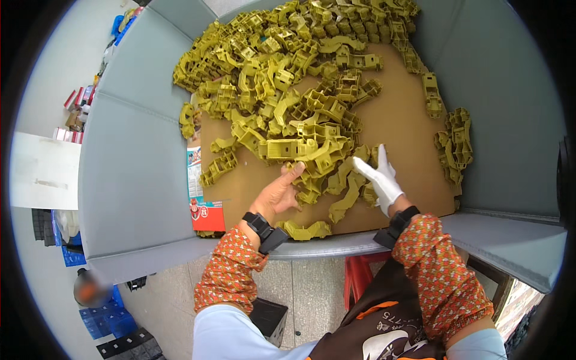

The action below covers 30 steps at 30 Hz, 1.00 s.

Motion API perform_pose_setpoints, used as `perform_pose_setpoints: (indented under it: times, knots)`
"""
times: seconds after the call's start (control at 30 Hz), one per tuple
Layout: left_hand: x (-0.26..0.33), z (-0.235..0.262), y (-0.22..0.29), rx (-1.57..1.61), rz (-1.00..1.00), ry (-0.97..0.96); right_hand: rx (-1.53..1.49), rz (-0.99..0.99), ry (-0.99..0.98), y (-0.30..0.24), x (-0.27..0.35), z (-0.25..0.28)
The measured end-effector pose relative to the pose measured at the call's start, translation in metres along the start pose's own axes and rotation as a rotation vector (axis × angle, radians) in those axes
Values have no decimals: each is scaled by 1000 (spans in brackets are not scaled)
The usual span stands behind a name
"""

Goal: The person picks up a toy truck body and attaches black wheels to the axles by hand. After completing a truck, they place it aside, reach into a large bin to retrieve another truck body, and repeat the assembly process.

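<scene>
Yellow-green moulded plastic parts (324, 157) lie in a loose heap on a brown cardboard sheet. At the heap's near left edge is my bare left hand (279, 191), its thumb against one part and its other fingers lower down, apart from the thumb. Whether those fingers touch a part is hard to see. My right hand (382, 182), in a white glove, reaches in from the other side with thumb and fingers spread. Curved parts (345, 195) lie between the two hands. No part is lifted clear of the heap.
Grey panel walls (138, 150) enclose the big bin, with a low front edge (336, 247) under my wrists. More parts are piled at the back, and several (454, 144) lie by the right wall. A red stool (360, 276) stands below. Someone (93, 288) is at the lower left.
</scene>
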<state>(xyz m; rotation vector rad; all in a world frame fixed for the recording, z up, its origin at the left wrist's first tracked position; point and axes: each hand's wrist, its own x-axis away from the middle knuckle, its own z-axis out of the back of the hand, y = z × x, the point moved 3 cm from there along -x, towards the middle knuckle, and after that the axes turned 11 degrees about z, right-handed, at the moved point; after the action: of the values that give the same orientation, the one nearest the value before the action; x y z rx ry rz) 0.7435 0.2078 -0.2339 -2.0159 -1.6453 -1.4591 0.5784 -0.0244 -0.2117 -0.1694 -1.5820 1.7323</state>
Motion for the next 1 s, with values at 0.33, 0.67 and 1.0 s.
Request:
perform_pose_setpoints:
  times: [0.33,0.67,1.0]
  knots:
    - [-36,-34,12,-3,-242,255,178,68,-49,-9,4,-18]
    - [-6,-55,-12,-288,-388,336,-74,31,-182,-35,42,-2]
    - [113,-144,13,-398,-671,501,29,505,-26,-71,76,8]
